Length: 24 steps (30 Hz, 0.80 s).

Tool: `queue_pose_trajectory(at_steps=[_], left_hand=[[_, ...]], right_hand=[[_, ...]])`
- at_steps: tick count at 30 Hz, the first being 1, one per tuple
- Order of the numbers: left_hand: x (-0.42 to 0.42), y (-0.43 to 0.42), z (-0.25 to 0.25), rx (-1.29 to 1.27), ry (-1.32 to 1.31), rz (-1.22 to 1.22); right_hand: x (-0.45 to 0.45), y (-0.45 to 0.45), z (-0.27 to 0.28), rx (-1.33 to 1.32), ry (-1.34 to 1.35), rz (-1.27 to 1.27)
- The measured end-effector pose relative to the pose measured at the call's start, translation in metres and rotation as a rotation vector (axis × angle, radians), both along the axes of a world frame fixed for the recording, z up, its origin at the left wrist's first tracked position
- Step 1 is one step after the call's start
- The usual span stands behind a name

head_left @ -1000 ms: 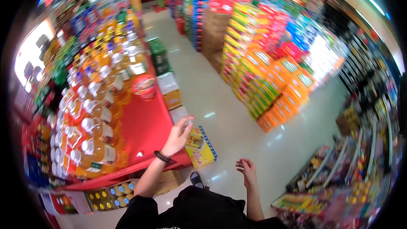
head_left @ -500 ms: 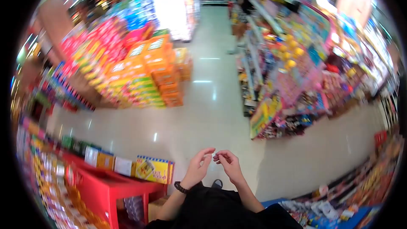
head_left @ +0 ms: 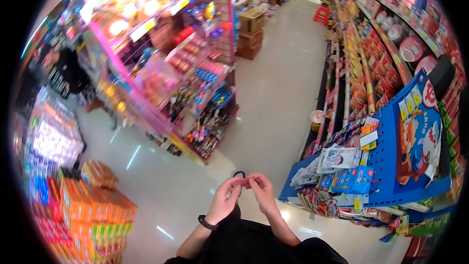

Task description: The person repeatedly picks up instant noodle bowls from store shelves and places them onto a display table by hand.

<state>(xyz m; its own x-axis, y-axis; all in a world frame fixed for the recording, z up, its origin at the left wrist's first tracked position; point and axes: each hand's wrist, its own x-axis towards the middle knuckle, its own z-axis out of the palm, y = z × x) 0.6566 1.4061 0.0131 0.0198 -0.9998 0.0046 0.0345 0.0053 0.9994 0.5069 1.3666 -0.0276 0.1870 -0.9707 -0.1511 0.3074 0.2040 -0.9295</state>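
Down low over the shiny shop floor (head_left: 276, 88), the left hand (head_left: 223, 201) (the one with the dark bracelet (head_left: 208, 223)) and right hand (head_left: 263, 193) are both loosely half curled, tip to tip or close to it, and I can't tell if something tiny is pinched in there. Dark shoe tip (head_left: 239, 172) pokes out just beyond them. Nearest goods are blue packets (head_left: 360, 179) hanging on a blue rack (head_left: 389, 180), off to the right and apart from the right hand. Orange cartons (head_left: 97, 205) are stacked over left.
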Motion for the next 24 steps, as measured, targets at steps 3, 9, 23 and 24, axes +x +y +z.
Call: queue_pose_trajectory(at_steps=[3, 9, 23, 24], left_hand=[[-0.012, -0.073, -0.008, -0.015, -0.006, -0.089], [-0.023, -0.222, 0.004, -0.049, 0.052, -0.148], [-0.117, -0.471, -0.002, -0.042, 0.001, -0.387], [-0.127, -0.487, -0.003, -0.025, -0.003, -0.398]], right_hand=[[-0.011, -0.065, 0.002, 0.011, -0.015, -0.105], [-0.032, -0.204, 0.031, -0.018, -0.012, -0.177], [-0.125, -0.432, 0.005, 0.032, -0.096, -0.469], [-0.135, -0.455, 0.001, 0.026, -0.117, -0.479]])
